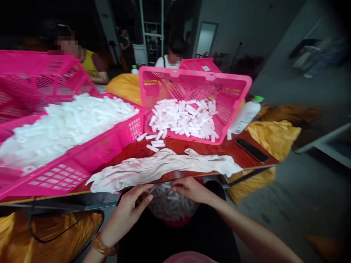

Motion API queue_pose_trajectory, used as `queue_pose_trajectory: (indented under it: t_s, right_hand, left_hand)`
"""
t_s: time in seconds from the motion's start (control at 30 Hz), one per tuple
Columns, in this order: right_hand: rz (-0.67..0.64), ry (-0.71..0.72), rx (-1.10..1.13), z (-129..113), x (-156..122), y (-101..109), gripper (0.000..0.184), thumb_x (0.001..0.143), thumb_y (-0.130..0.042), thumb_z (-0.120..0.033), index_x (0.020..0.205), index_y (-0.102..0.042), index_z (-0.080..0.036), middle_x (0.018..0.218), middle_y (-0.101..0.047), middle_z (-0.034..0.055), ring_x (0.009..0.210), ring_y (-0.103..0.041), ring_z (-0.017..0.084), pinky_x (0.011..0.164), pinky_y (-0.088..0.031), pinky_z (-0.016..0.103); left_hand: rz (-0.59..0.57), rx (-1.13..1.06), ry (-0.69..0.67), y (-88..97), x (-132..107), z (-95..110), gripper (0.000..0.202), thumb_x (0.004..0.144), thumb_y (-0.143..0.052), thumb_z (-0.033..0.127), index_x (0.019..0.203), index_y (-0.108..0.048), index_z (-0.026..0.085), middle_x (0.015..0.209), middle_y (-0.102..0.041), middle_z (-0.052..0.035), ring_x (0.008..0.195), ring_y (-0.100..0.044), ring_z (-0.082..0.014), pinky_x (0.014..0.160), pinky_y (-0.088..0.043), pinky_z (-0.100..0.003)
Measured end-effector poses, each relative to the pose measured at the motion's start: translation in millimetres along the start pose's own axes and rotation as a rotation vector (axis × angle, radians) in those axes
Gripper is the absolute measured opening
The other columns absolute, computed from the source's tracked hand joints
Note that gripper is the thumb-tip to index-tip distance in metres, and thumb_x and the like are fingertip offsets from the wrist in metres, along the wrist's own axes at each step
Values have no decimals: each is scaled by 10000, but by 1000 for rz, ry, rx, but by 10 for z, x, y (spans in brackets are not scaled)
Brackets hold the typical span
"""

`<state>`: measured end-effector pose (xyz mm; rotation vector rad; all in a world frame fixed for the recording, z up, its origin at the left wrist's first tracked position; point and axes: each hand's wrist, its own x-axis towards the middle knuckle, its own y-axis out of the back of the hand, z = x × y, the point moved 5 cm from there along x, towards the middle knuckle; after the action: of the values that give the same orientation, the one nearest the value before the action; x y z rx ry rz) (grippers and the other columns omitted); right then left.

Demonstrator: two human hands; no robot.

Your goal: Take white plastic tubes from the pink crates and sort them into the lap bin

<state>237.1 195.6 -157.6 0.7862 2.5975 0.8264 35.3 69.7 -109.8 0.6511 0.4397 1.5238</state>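
My left hand point(131, 204) and my right hand point(189, 190) hang just below the table edge, fingertips close together. Between and below them lies a heap of small white plastic tubes point(170, 206) in a container on my lap, partly hidden by my hands. Neither hand shows a clear hold on anything. A crumpled white cloth point(161, 170) lies on the table just beyond them. Farther off, a tilted pink plastic crate point(197, 82) holds loose white tubes point(181, 118), and a larger pink crate point(131, 128) at the left is heaped with more point(74, 124).
The red-brown table point(186, 144) carries a few stray tubes point(152, 142), a black phone point(252, 149) and a white bottle point(246, 115) with a green cap. Yellow sacks point(274, 138) lie at the right. Two co-workers point(90, 64) point(167, 62) sit beyond the crates.
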Motion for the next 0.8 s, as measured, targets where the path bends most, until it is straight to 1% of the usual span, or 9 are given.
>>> queue_pose_trajectory:
  t_s: [0.07, 0.17, 0.27, 0.33, 0.43, 0.5, 0.6, 0.7, 0.8]
  right_hand:
    - [124, 143, -181, -389, 454, 196, 286, 998, -435, -344, 1154, -637, -214, 1082, -692, 58, 978, -637, 179, 879, -467, 270]
    - [295, 113, -580, -752, 1189, 283, 330, 979, -467, -273, 1271, -558, -148, 1249, -620, 157, 1146, -581, 244, 970, -438, 344]
    - [301, 27, -709, -844, 1676, 180, 333, 935, -480, -166, 1229, -561, -34, 1215, -603, 281, 1138, -579, 337, 957, -434, 465]
    - [300, 24, -696, -820, 1768, 167, 303, 918, -458, -117, 1173, -575, -4, 1173, -613, 309, 1117, -587, 349, 943, -432, 481]
    - [316, 42, -679, -735, 1611, 334, 284, 918, -466, -157, 1157, -567, -41, 1182, -619, 264, 1122, -581, 316, 962, -420, 428]
    - [340, 69, -584, -680, 1360, 503, 286, 941, -428, -216, 1174, -537, -91, 1128, -645, 189, 1051, -607, 264, 925, -436, 367]
    - [320, 118, -80, -591, 860, 631, 235, 946, -346, -272, 1068, -520, -172, 901, -636, 61, 777, -599, 193, 746, -466, 305]
    - [207, 70, 410, -508, 336, 496, 169, 904, -374, -291, 955, -512, -208, 734, -518, -9, 624, -482, 160, 614, -421, 279]
    - [126, -52, 559, -437, -103, 283, 183, 880, -449, -320, 1004, -533, -214, 698, -457, -28, 605, -429, 151, 585, -381, 274]
  left_hand:
    - [56, 30, 8, 190, 11, 113, 261, 964, -540, 351, 1187, -644, 263, 1050, -706, -40, 947, -656, -182, 834, -515, -283]
    - [217, 88, 1, 709, 96, 271, 236, 943, -564, 340, 1110, -684, 225, 1041, -724, -54, 941, -666, -190, 843, -516, -289]
    - [512, 215, 35, 1647, 133, 273, 223, 901, -581, 333, 1010, -696, 176, 970, -731, -70, 850, -668, -191, 762, -515, -277]
    - [629, 376, 117, 2331, 119, 149, 218, 873, -556, 293, 985, -686, 158, 931, -725, -68, 815, -660, -191, 721, -499, -266]
    - [420, 607, 382, 3021, 153, -228, 261, 763, -612, 217, 997, -705, 145, 859, -720, -40, 719, -634, -166, 651, -464, -219]
    - [247, 615, 477, 3176, 183, -442, 236, 705, -671, 212, 913, -731, 120, 764, -711, -9, 657, -614, -140, 605, -444, -180]
    - [72, 531, 476, 3055, 252, -578, 223, 738, -631, 211, 883, -728, 73, 705, -687, 66, 639, -598, -82, 598, -423, -113]
    - [-15, 489, 446, 2861, 332, -614, 261, 796, -482, 155, 869, -709, 46, 658, -625, 128, 644, -581, -40, 596, -393, -61]
    - [18, 527, 434, 2847, 397, -656, 306, 830, -420, 164, 852, -694, 28, 599, -554, 143, 610, -555, -26, 614, -395, -55]
